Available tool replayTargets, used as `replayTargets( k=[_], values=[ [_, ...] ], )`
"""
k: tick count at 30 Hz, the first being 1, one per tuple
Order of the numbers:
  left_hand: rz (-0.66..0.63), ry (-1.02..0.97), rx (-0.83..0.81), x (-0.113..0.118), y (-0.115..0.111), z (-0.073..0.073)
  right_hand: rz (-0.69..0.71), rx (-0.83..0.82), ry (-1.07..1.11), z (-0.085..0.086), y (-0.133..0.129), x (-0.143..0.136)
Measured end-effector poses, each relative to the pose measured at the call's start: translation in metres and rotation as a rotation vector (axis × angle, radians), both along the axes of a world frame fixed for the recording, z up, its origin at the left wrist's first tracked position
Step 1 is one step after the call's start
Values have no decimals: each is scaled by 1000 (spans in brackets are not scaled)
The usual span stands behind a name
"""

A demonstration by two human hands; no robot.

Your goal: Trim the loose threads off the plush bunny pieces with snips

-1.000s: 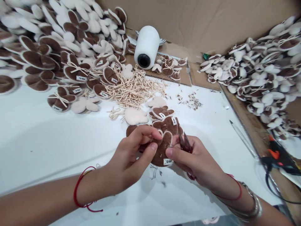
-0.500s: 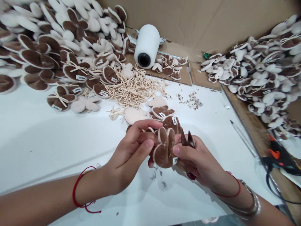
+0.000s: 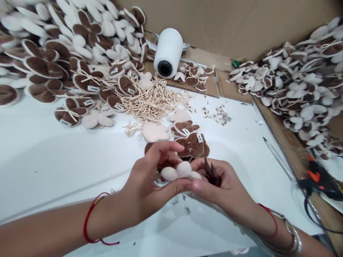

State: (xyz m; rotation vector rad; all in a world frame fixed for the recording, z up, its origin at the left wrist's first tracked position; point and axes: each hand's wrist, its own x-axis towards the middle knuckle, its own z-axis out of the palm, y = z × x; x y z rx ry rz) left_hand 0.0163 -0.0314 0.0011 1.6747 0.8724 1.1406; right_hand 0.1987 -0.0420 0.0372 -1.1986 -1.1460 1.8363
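Plush piece (image 3: pixel 184 169): pinched by left hand (image 3: pixel 144 182), index raised, and right hand (image 3: pixel 225 184). Scissors (image 3: pixel 213 178): tucked in right, likely freeing thumb for pinching.

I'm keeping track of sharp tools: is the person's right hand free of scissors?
No, the right hand holds scissors, with their blade tips apart.

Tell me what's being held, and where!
Left hand and right hand hold a plush piece, thumbs along its near edge; the right also holds scissors behind the blades.
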Motion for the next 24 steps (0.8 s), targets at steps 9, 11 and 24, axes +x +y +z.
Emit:
replayTargets(
  k=[9,11,24],
  values=[
    [172,307,525,-4,7,8,-104,-186,23,-3,-2,-3],
    [149,279,500,-4,8,10,-80,-190,27,-4,-3,-1],
    [79,378,508,-1,6,5,-195,-5,16,10,10,8]
  ],
)
